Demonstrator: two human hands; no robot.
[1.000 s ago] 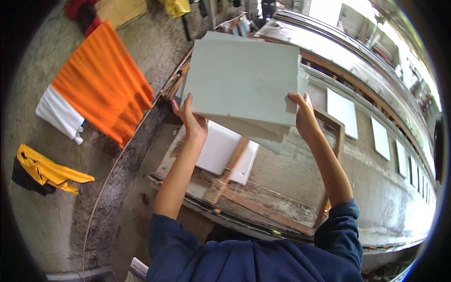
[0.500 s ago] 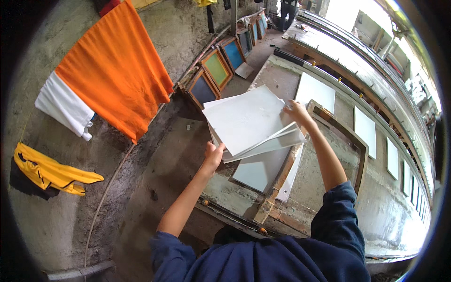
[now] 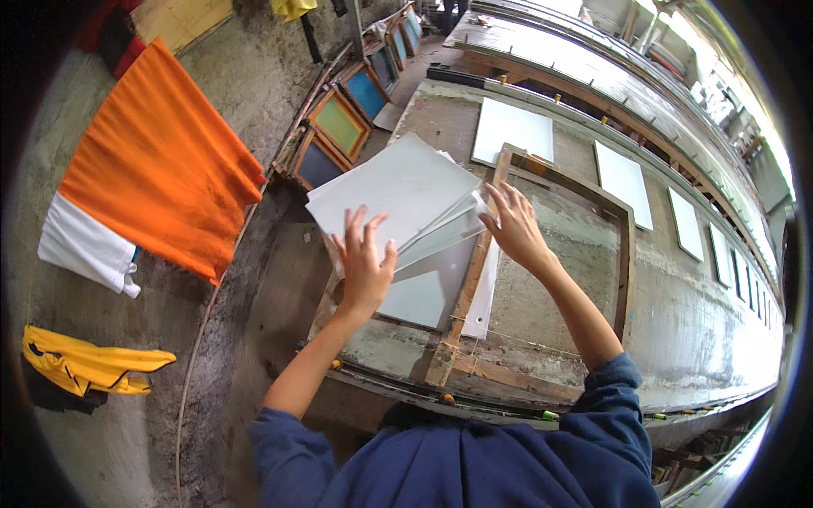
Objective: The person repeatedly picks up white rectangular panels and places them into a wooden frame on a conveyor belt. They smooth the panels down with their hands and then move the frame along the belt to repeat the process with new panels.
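A loose stack of thin white sheets (image 3: 398,186) lies fanned out on the far-left end of a long table. Over its near edge is my left hand (image 3: 364,267), fingers spread and gripping nothing; whether the fingertips touch the top sheet I cannot tell. By the stack's right corners, beside the wooden frame, my right hand (image 3: 518,227) is open with fingers stretched apart. The rectangular wooden frame (image 3: 628,254) lies on the table to the right of the stack. A further white sheet (image 3: 415,298) shows below the fanned ones.
Several white sheets (image 3: 622,182) lie in a row along the long grey table (image 3: 677,330). Coloured framed screens (image 3: 339,123) lean by the wall at the far left. An orange cloth (image 3: 161,169) and a yellow garment (image 3: 93,360) hang at the left. Another long table (image 3: 542,51) stands beyond.
Both hands have let go of the sheet stack, which they gripped at its edges before. It now rests lower, on the table. My fingers have spread, and the whole view has shifted.
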